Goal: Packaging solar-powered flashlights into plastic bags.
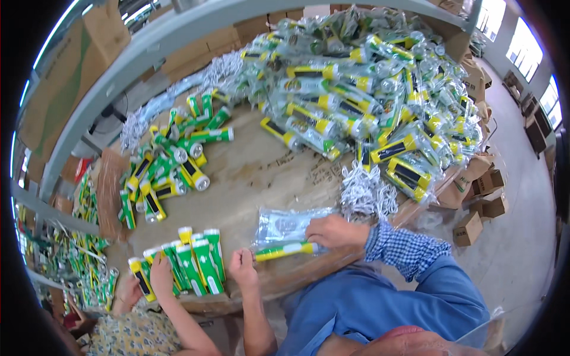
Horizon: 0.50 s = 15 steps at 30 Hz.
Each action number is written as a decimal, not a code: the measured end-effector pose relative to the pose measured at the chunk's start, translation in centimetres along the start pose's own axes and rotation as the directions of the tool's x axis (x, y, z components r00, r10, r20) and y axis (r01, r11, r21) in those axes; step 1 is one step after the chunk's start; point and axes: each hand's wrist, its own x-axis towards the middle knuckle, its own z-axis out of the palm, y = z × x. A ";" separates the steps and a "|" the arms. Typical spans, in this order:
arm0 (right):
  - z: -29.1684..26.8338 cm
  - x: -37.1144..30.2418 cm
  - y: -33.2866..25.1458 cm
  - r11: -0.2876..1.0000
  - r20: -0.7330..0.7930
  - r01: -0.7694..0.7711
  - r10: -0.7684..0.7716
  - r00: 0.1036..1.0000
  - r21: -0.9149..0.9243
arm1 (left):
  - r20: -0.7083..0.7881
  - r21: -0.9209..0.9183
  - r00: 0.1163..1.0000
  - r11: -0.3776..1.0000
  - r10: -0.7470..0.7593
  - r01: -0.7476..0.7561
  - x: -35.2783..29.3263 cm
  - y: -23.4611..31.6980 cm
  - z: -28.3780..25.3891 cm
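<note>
Flashlight (284,251) lies crosswise at the worktop's (234,169) near edge, right hand (333,232) closest, its fingers closed on the head end! Left hand (243,267) sits balled up by the tail, any hold unclear; bag (276,225) just beyond.

A smooth grey floor (516,255) runs along the right, where open cardboard boxes (468,228) sit beside the table (237,169), its top covered in brown cardboard. Tall, bright windows (525,47) pierce the pale wall (503,46); dark furniture (536,127) below could be cabinets or benches, too small to tell. A grey metal frame (89,104) arches across the left, with strip lights (54,44) glowing beyond.
</note>
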 end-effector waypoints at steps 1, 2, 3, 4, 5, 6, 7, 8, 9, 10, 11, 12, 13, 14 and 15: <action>0.1 -0.4 0.2 0.993 -0.086 -0.085 0.092 0.992 0.081 | 0.028 -0.050 1.000 0.999 -0.007 0.008 0.6 0.3 0.5; 0.3 -0.8 0.4 0.973 -0.158 -0.156 0.183 0.970 0.168 | 0.008 -0.139 1.000 0.990 0.007 -0.006 1.1 1.1 1.3; 0.1 -0.8 0.9 0.942 -0.218 -0.213 0.273 0.937 0.260 | -0.013 -0.230 1.000 0.973 0.018 -0.021 1.3 2.3 2.2; -2.1 -0.1 0.3 0.853 -0.237 -0.346 0.457 0.857 0.392 | -0.035 -0.316 0.999 0.949 0.009 -0.020 1.4 2.8 2.8; -5.0 1.1 -0.1 0.723 -0.212 -0.448 0.622 0.754 0.526 | -0.024 -0.289 0.997 0.955 0.068 -0.072 1.8 2.3 2.2; -7.2 1.8 1.9 0.822 -0.363 -0.372 0.536 0.762 0.432 | 0.009 -0.298 0.998 0.953 0.057 -0.052 1.9 1.4 2.4; -10.3 3.2 3.1 0.926 -0.532 -0.261 0.370 0.761 0.272 | 0.037 -0.306 0.998 0.952 0.045 -0.031 2.0 0.5 2.6; -13.6 5.4 2.5 0.896 -0.592 -0.360 0.443 0.673 0.262 | 0.056 -0.306 0.998 0.952 0.035 -0.016 1.9 -0.2 2.5; -16.9 7.4 2.5 0.917 -0.683 -0.304 0.396 0.613 0.259 | 0.076 -0.294 0.997 0.956 0.009 0.014 1.5 -0.8 2.8; -20.1 9.8 2.5 0.954 -0.768 -0.247 0.285 0.573 0.169 | 0.088 -0.282 0.996 0.959 -0.012 0.037 0.9 -1.3 3.2; -24.3 11.5 4.9 0.961 -0.797 -0.264 0.226 0.561 0.086 | 0.117 -0.277 0.992 0.958 -0.036 0.067 0.3 -1.7 4.1; -27.5 13.3 5.2 0.954 -0.834 -0.292 0.215 0.508 0.068 | 0.135 -0.253 0.990 0.965 -0.034 0.067 -0.2 -1.6 4.8; -30.4 14.6 5.8 0.961 -0.875 -0.275 0.145 0.462 0.014 | 0.157 -0.232 0.987 0.970 -0.032 0.069 -0.8 -1.3 5.6; -32.3 15.2 6.3 0.964 -0.907 -0.262 0.074 0.414 -0.040 | 0.179 -0.209 0.983 0.975 -0.034 0.072 -1.2 -1.2 6.1; -32.9 15.2 7.0 0.962 -0.930 -0.264 0.036 0.367 -0.067 | 0.179 -0.187 0.984 0.981 -0.009 0.043 -1.4 -1.4 6.0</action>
